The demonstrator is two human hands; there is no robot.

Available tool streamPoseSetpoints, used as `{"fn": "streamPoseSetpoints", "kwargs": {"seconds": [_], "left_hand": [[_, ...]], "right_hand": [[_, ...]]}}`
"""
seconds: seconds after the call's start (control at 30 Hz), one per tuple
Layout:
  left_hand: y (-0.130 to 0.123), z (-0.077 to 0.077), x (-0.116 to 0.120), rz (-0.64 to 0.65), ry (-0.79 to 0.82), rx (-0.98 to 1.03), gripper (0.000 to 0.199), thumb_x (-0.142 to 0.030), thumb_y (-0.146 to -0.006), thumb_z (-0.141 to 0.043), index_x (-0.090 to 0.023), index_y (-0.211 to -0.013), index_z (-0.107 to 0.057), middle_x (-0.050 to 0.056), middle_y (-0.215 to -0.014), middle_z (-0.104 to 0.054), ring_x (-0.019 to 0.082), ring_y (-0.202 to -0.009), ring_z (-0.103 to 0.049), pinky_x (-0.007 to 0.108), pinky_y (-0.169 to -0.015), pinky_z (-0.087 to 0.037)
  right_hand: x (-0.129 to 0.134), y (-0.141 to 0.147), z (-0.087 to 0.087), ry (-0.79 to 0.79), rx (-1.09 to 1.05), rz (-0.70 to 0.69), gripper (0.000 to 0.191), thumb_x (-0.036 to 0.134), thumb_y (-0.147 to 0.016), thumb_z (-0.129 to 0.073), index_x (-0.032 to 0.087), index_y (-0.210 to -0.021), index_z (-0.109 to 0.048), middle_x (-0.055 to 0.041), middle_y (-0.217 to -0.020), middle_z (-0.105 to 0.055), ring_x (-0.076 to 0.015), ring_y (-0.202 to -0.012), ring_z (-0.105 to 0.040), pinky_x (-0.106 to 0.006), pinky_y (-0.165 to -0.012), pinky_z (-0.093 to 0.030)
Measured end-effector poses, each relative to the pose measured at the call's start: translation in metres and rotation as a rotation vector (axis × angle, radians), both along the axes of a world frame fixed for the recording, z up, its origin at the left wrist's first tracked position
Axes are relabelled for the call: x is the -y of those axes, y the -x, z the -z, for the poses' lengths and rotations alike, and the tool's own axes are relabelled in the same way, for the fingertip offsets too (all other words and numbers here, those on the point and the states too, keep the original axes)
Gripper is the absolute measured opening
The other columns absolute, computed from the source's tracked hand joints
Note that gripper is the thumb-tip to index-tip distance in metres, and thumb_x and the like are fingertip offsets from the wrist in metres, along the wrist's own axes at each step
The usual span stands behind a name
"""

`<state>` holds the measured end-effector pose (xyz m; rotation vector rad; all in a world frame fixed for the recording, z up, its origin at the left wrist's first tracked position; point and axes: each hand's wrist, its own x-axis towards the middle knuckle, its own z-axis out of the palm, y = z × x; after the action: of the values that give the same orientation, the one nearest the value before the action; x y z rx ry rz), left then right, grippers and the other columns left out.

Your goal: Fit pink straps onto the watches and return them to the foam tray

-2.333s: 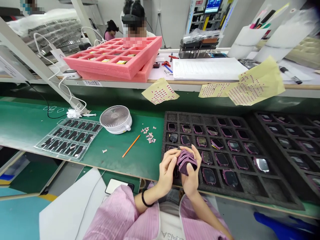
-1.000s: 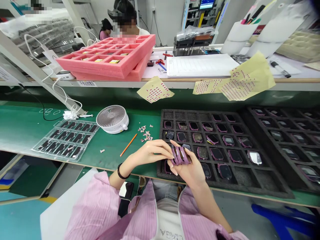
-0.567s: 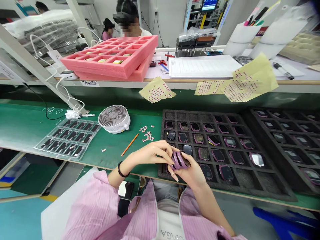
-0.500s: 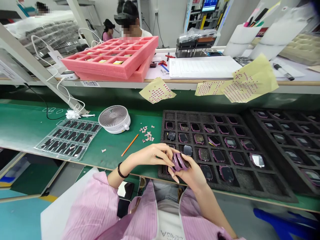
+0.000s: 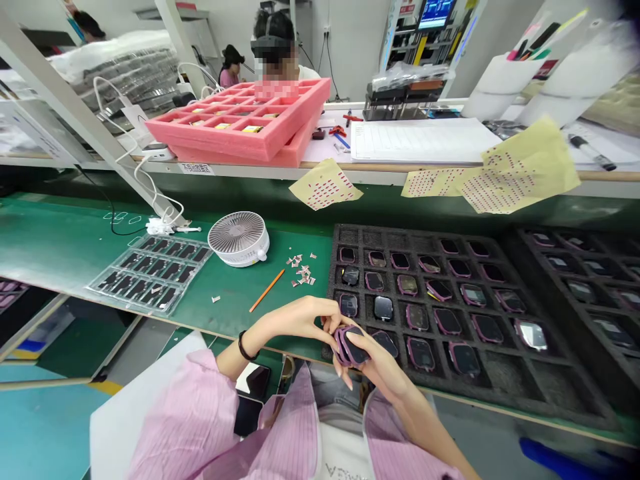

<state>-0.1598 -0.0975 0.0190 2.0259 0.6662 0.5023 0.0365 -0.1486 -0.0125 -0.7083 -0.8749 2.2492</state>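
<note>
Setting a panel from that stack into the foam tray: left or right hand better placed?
Right, probably. The right hand cradles the stack of pink-framed panels from beneath, beside the black foam tray. The left hand reaches in from over the green bench, farther from the slots.

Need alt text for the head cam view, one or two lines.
The left hand and right hand hold a small stack of pink-framed dark panels at the near edge of a black foam tray, whose pockets hold more panels. A green workbench with a small white fan extends to the left.

Foam tray (image 5: 510, 385) under right hand (image 5: 383, 365)
</note>
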Motion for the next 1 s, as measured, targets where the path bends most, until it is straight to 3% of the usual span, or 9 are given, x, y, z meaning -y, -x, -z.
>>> {"fn": "streamPoseSetpoints", "kwargs": {"seconds": [0.13,0.23,0.3,0.47,0.6,0.67,0.73,0.83,1.0], "left_hand": [[0.014,0.008,-0.026,-0.089,0.001,-0.031,0.026,-0.039,-0.080,-0.070,-0.015,-0.078,-0.062,0.004,-0.083,-0.063,0.013,-0.074,-0.057,0.024,-0.067,-0.044],[0.029,0.016,-0.053,-0.366,-0.157,-0.304,0.015,-0.028,-0.084,-0.067,-0.015,-0.090,-0.066,0.005,-0.093,-0.065,0.016,-0.083,-0.059,0.026,-0.074,-0.044],[0.036,0.023,-0.066,-0.452,-0.213,-0.497,0.014,-0.023,-0.083,-0.066,-0.017,-0.096,-0.068,0.006,-0.101,-0.064,0.018,-0.093,-0.059,0.027,-0.080,-0.044],[0.041,0.036,-0.080,-0.422,-0.194,-0.607,0.006,-0.019,-0.078,-0.068,-0.017,-0.083,-0.070,0.005,-0.094,-0.068,0.020,-0.090,-0.061,0.028,-0.082,-0.046],[0.039,0.030,-0.081,-0.438,-0.195,-0.585,0.003,-0.020,-0.077,-0.070,-0.018,-0.075,-0.070,0.002,-0.081,-0.069,0.018,-0.083,-0.062,0.027,-0.082,-0.046],[0.034,0.018,-0.074,-0.466,-0.226,-0.509,0.008,-0.023,-0.081,-0.068,-0.018,-0.076,-0.071,0.002,-0.075,-0.069,0.017,-0.083,-0.062,0.025,-0.079,-0.047],[0.025,0.003,-0.060,-0.473,-0.294,-0.293,0.013,-0.028,-0.085,-0.066,-0.017,-0.080,-0.071,0.004,-0.075,-0.070,0.017,-0.081,-0.062,0.025,-0.074,-0.047],[0.006,-0.018,-0.035,-0.308,-0.394,0.099,0.015,-0.031,-0.085,-0.067,-0.017,-0.086,-0.073,0.007,-0.083,-0.074,0.016,-0.080,-0.064,0.026,-0.071,-0.048],[-0.014,-0.025,-0.014,-0.126,-0.474,0.287,0.012,-0.024,-0.088,-0.064,-0.018,-0.090,-0.075,0.008,-0.086,-0.075,0.017,-0.084,-0.066,0.031,-0.080,-0.050]], "right_hand": [[-0.006,-0.001,-0.007,0.015,-0.047,0.101,0.062,0.041,-0.086,-0.058,0.025,-0.143,-0.041,-0.0063,-0.090,-0.067,-0.0175,-0.056,-0.062,-0.028,-0.041,-0.048],[-0.012,-0.006,-0.008,0.015,-0.057,0.203,0.059,0.038,-0.086,-0.057,0.026,-0.142,-0.043,-0.0089,-0.101,-0.067,-0.0173,-0.057,-0.062,-0.029,-0.041,-0.047],[-0.015,-0.010,-0.006,0.035,-0.061,0.251,0.055,0.038,-0.087,-0.055,0.025,-0.139,-0.046,-0.0094,-0.101,-0.068,-0.0174,-0.056,-0.061,-0.029,-0.041,-0.046],[-0.020,-0.013,-0.006,0.082,-0.082,0.270,0.052,0.039,-0.086,-0.053,0.023,-0.135,-0.049,-0.0101,-0.100,-0.069,-0.0174,-0.055,-0.059,-0.029,-0.041,-0.044],[-0.023,-0.011,-0.011,0.109,-0.098,0.264,0.051,0.038,-0.086,-0.053,0.021,-0.134,-0.048,-0.0094,-0.096,-0.069,-0.0181,-0.054,-0.059,-0.029,-0.041,-0.042],[-0.026,-0.010,-0.014,0.123,-0.118,0.265,0.051,0.039,-0.086,-0.052,0.020,-0.133,-0.049,-0.0093,-0.095,-0.069,-0.0182,-0.054,-0.059,-0.029,-0.041,-0.041],[-0.029,-0.010,-0.015,0.140,-0.139,0.253,0.049,0.039,-0.086,-0.052,0.020,-0.131,-0.050,-0.0093,-0.094,-0.069,-0.0181,-0.054,-0.059,-0.028,-0.040,-0.039],[-0.032,-0.010,-0.017,0.167,-0.177,0.208,0.042,0.040,-0.087,-0.051,0.019,-0.123,-0.055,-0.0083,-0.091,-0.068,-0.0172,-0.052,-0.057,-0.026,-0.038,-0.037],[-0.034,-0.008,-0.020,0.206,-0.244,0.137,0.026,0.039,-0.086,-0.054,0.020,-0.101,-0.063,-0.0027,-0.080,-0.064,-0.0159,-0.049,-0.056,-0.024,-0.036,-0.036]]}}
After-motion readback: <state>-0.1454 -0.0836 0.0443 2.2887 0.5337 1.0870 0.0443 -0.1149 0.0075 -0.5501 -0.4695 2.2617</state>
